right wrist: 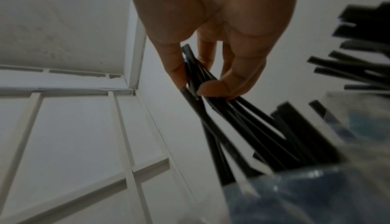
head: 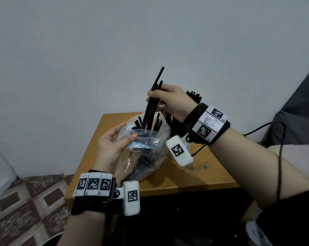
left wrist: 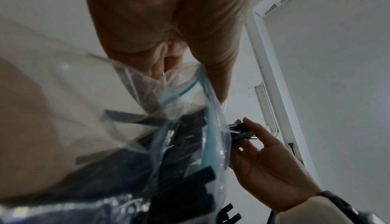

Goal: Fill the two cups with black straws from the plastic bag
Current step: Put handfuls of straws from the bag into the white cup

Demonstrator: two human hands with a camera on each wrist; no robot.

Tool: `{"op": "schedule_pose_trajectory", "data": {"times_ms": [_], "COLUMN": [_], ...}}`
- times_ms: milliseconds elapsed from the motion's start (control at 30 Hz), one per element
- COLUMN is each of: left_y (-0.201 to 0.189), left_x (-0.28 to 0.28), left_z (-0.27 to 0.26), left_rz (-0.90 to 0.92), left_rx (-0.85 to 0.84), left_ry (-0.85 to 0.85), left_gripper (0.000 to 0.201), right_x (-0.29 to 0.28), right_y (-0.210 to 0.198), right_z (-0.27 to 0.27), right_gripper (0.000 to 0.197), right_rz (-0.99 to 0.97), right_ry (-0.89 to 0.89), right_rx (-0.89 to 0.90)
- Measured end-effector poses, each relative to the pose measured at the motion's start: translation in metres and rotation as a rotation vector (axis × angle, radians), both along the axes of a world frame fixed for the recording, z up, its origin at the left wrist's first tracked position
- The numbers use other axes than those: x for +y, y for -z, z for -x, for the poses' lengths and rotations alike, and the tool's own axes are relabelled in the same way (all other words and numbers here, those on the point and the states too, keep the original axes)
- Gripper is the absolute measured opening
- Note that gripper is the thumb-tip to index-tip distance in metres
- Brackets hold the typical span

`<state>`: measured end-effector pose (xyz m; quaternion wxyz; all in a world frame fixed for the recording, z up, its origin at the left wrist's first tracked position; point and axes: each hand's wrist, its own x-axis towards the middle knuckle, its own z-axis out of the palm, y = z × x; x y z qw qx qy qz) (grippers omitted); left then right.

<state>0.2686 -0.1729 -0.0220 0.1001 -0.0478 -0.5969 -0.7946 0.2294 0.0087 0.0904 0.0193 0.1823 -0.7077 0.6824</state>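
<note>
Two hands share the work, and the step in hand looks like drawing a bunch of straws out of the bag for one of the cups. On the left, the left hand (head: 112,146) pinches the near lip of the plastic bag (head: 144,144), thumb on the outside of the film and fingers behind it, holding the mouth open above the desk (head: 200,176). The bag stands on the near-left part of the desk with many loose black straws (head: 157,124) poking from its mouth and more lying dark in its belly.

Moving right, the held bunch of straws (head: 152,103) rises steeply from the bag's mouth, its lower ends still inside the film. The right hand (head: 173,102) has its grip clamped on that bunch partway up, thumb against forefinger; in the right wrist view the thumb tip (right wrist: 213,87) presses the fanned straws against the fingers.

Further right and farther off, a filled cup's straw tops (head: 194,96) show behind the right wrist; the cup bodies themselves are mostly hidden by the wrist camera, so how full the second one is cannot be told.

Next, I judge, the bunch must be lifted clear of the bag's lip, squared so the ends sit together, then carried right and lowered upright into a cup while the left hand keeps the bag steady.
</note>
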Motion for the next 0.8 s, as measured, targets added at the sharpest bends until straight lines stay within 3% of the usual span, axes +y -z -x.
{"op": "schedule_pose_trajectory", "data": {"times_ms": [133,433,533,700,800], "left_y": [-0.001,0.000,-0.002,-0.002,-0.002], "left_x": [0.000,0.003,0.004,0.005,0.006], "left_z": [0.001,-0.001,-0.003,-0.002,0.000], "left_rz": [-0.005,-0.021,-0.032,-0.056,-0.052], "left_rx": [-0.009,-0.019,-0.032,-0.043,-0.041], "left_ry": [-0.002,-0.005,0.010,0.021,0.006], "left_gripper": [0.067,0.069,0.063,0.057,0.059], "right_x": [-0.002,0.006,0.008,0.006,0.002], "right_y": [0.009,0.029,0.033,0.043,0.049], "right_z": [-0.005,-0.010,-0.007,-0.006,-0.005], "right_gripper": [0.009,0.025,0.019,0.014,0.013], "right_rz": [-0.072,-0.571,-0.481,-0.149,-0.104], "right_ry": [-0.077,-0.140,-0.138,-0.081,0.010], "right_rx": [-0.053,0.345,0.316,0.193,0.206]}}
